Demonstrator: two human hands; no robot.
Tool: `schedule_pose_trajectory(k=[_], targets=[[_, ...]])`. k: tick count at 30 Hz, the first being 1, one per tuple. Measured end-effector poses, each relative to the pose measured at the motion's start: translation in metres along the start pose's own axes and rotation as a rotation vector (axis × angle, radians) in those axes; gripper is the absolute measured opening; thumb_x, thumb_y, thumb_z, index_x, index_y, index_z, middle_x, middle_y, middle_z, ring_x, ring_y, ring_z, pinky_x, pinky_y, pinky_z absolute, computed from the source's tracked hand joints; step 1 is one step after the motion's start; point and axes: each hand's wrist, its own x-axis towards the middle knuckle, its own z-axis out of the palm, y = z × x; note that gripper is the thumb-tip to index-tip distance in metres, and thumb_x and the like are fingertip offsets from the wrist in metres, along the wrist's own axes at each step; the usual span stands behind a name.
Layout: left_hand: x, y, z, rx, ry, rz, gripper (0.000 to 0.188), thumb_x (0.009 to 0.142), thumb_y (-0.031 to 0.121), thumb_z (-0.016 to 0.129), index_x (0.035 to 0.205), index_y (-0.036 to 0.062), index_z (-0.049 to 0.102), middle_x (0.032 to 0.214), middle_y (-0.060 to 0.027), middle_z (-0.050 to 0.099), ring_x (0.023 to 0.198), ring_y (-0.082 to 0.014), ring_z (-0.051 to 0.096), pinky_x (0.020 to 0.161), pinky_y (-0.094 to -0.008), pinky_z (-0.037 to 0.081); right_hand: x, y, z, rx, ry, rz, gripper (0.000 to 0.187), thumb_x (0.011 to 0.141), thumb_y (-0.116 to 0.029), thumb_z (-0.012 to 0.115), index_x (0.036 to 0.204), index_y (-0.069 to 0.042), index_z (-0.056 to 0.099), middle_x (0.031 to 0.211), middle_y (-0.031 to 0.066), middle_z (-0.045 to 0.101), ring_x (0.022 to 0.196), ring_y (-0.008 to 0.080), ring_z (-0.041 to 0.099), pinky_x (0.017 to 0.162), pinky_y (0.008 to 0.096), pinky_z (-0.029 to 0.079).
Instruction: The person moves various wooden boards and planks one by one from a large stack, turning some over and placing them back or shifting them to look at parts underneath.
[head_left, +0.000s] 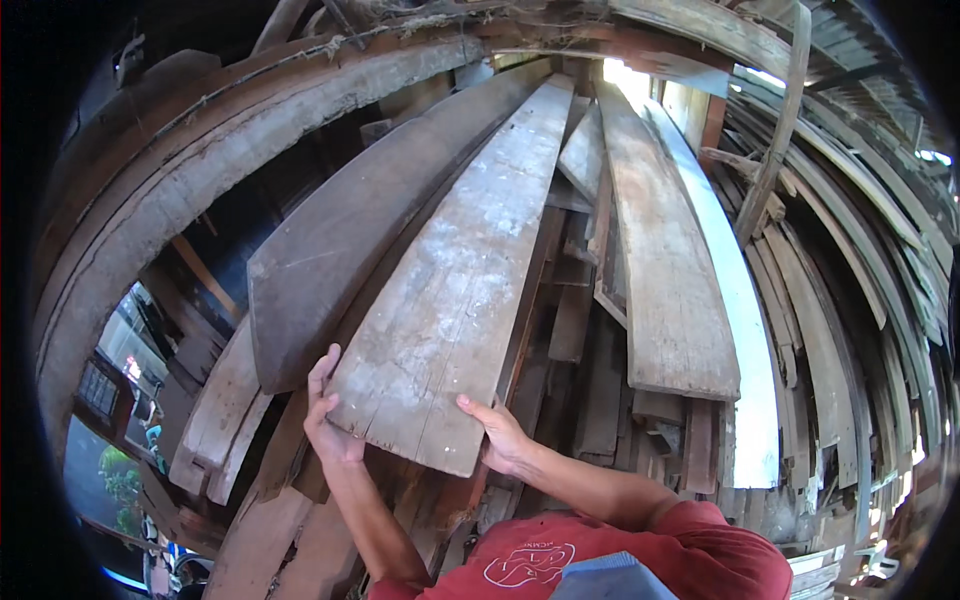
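Note:
A long, wide wooden plank point(450, 290), worn and blotched with white, runs from its near end by my chest to the far back. My left hand point(332, 415) grips the left corner of that end, fingers up along the edge and the palm partly beneath. On the right edge, my right hand point(498, 432) has its thumb on the top face; its other fingers are hidden under the wood. Close beside it on the left lies a darker brown board point(330, 250) with an angled end.
Right of the plank are another weathered board point(670, 260) and a narrow pale-blue board point(745, 400). Many more boards are stacked underneath and along the right side point(820, 340). An upright wooden post point(775, 140) stands at the right. A concrete beam point(230, 150) curves along the left.

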Motion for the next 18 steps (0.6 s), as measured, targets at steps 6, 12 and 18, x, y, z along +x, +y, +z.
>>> schedule_pose_trajectory(k=[6, 12, 18], targets=[[-0.006, 0.037, 0.119, 0.018, 0.032, 0.044, 0.068, 0.072, 0.013, 0.063, 0.138, -0.0019, 0.059, 0.161, -0.0213, 0.050, 0.150, -0.0356, 0.047, 0.126, -0.0510, 0.037, -0.068, -0.082, 0.064, -0.158, 0.139, -0.047, 0.064, 0.097, -0.037, 0.079, 0.146, -0.005, 0.055, 0.133, 0.0136, 0.067, 0.125, 0.0302, 0.066, 0.109, 0.0518, 0.054], [-0.048, 0.005, 0.227, -0.009, -0.309, 0.091, 0.063, 0.083, 0.016, 0.072, 0.142, -0.0003, 0.056, 0.171, -0.0234, 0.031, 0.154, -0.0325, 0.038, 0.126, -0.0453, 0.031, -0.176, -0.191, 0.082, -0.235, 0.461, -0.231, 0.059, 0.093, -0.038, 0.075, 0.138, -0.001, 0.062, 0.122, 0.0184, 0.072, 0.105, 0.0333, 0.073, 0.094, 0.0472, 0.059], [-0.120, -0.109, 0.243, 0.294, -0.367, 0.449, 0.042, 0.095, 0.028, 0.066, 0.125, 0.0000, 0.064, 0.162, -0.0286, 0.039, 0.159, -0.0514, 0.024, 0.129, -0.0615, 0.015, -0.238, -0.225, -0.013, -0.309, 0.611, -0.425, 0.052, 0.094, -0.031, 0.073, 0.133, 0.003, 0.064, 0.118, 0.0208, 0.073, 0.102, 0.0342, 0.073, 0.091, 0.0469, 0.060]])
